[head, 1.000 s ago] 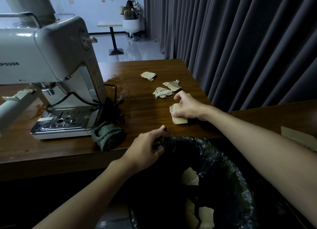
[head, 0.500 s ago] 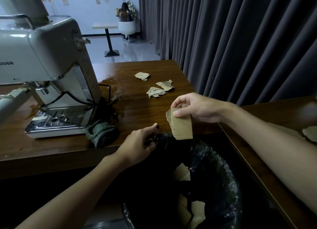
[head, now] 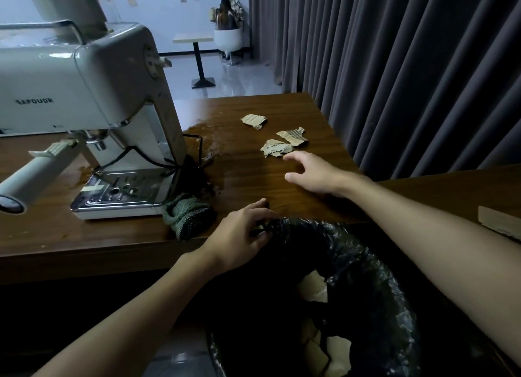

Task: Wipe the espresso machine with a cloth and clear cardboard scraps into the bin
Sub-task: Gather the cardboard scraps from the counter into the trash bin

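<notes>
Three torn cardboard scraps lie on the brown table point(head: 267, 185): one far point(head: 253, 120), one at right point(head: 293, 137), one nearest point(head: 275, 148). My right hand point(head: 313, 173) hovers just short of the nearest scrap, fingers spread and empty. My left hand point(head: 242, 235) grips the rim of the black bin liner point(head: 366, 264) at the table's front edge. Several cardboard pieces point(head: 313, 289) lie inside the bin. The pale espresso machine point(head: 84, 94) stands at left, with a dark green knitted cloth point(head: 187, 216) bunched by its base.
A black power cord point(head: 194, 151) trails behind the machine over a wet patch of table. Grey curtains point(head: 408, 66) hang close along the right. A second table at right carries a cardboard strip point(head: 499, 221). The portafilter handle point(head: 36, 173) juts out at left.
My right hand lifted a cardboard piece off the table and over the bin, and has since let it go. It now reaches empty toward the remaining scraps. My left hand stayed on the liner.
</notes>
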`<state>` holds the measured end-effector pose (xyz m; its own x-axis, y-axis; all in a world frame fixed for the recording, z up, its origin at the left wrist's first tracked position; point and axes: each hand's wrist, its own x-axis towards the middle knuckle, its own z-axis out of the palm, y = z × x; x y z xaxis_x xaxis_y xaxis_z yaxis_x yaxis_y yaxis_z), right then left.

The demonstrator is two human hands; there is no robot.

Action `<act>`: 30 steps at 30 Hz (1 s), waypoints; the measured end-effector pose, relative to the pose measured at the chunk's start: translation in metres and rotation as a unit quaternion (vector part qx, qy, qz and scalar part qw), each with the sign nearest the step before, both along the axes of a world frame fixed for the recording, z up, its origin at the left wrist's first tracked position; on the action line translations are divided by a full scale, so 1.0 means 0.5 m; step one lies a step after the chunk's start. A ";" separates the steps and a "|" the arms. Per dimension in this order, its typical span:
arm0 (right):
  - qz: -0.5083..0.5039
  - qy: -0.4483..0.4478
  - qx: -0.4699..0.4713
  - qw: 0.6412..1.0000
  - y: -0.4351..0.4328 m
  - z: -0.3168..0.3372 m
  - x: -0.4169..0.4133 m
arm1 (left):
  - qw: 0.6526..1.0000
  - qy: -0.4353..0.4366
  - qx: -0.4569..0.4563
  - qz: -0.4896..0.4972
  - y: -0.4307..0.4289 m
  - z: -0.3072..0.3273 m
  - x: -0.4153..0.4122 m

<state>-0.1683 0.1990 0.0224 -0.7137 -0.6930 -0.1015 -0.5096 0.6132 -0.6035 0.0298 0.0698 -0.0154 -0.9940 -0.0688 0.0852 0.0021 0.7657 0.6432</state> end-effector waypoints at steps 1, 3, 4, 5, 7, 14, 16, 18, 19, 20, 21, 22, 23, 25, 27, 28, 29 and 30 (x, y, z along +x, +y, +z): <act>-0.001 0.010 0.004 1.000 -0.018 -0.006 -0.007 | 1.000 0.000 0.000 0.001 0.000 0.000 0.000; 0.003 0.038 0.026 0.999 -0.055 -0.015 -0.021 | 1.000 0.002 -0.005 0.002 -0.001 0.001 0.001; 0.006 0.056 0.045 0.997 -0.070 -0.020 -0.028 | 1.000 0.004 -0.007 0.001 -0.001 0.002 0.001; 0.007 0.072 0.066 0.995 -0.081 -0.026 -0.034 | 1.000 0.005 -0.007 0.000 -0.001 0.002 0.001; 0.007 0.088 0.108 0.990 -0.095 -0.037 -0.043 | 1.000 0.009 -0.009 -0.004 0.000 0.002 0.001; 0.019 0.148 0.094 0.984 -0.083 -0.044 -0.045 | 1.000 0.009 -0.011 -0.004 -0.006 -0.001 0.001; 0.013 0.130 0.076 0.989 -0.071 -0.043 -0.041 | 1.000 0.013 -0.012 -0.004 -0.005 -0.002 0.001; 0.008 0.124 0.067 0.990 -0.058 -0.041 -0.037 | 1.000 0.010 -0.018 -0.002 -0.005 -0.002 0.001; 0.009 0.126 0.067 0.990 -0.052 -0.040 -0.035 | 1.000 0.006 -0.020 -0.001 -0.005 -0.002 0.001; 0.010 0.125 0.065 0.990 -0.046 -0.038 -0.033 | 1.000 0.003 -0.019 0.000 -0.005 -0.002 0.001; 0.010 0.121 0.061 0.991 -0.040 -0.036 -0.030 | 1.000 0.000 -0.018 0.001 -0.005 -0.002 0.000; 0.009 0.115 0.056 0.992 -0.034 -0.033 -0.028 | 1.000 -0.003 -0.015 0.002 -0.006 -0.002 0.000; 0.008 0.109 0.051 0.993 -0.027 -0.030 -0.025 | 1.000 -0.006 -0.012 0.002 -0.006 -0.002 0.000; 0.011 0.099 0.046 0.994 -0.015 -0.025 -0.021 | 1.000 -0.009 -0.012 0.002 -0.005 0.000 -0.001; 0.019 0.087 0.049 0.995 -0.003 -0.020 -0.018 | 1.000 -0.009 -0.017 0.002 -0.004 0.001 -0.001; 0.025 0.076 0.047 0.996 0.002 -0.018 -0.018 | 1.000 -0.009 -0.021 0.002 -0.003 0.002 -0.001; 0.031 0.058 0.042 0.997 0.008 -0.015 -0.018 | 1.000 -0.009 -0.024 0.002 -0.003 0.003 -0.001; 0.034 0.036 0.035 0.998 0.014 -0.013 -0.017 | 1.000 -0.009 -0.026 0.002 -0.003 0.003 0.000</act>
<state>-0.1768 0.2060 0.0162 -0.6721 -0.7336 -0.1009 -0.5927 0.6146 -0.5206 0.0296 0.0684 -0.0137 -0.9951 -0.0686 0.0705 -0.0124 0.7982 0.6022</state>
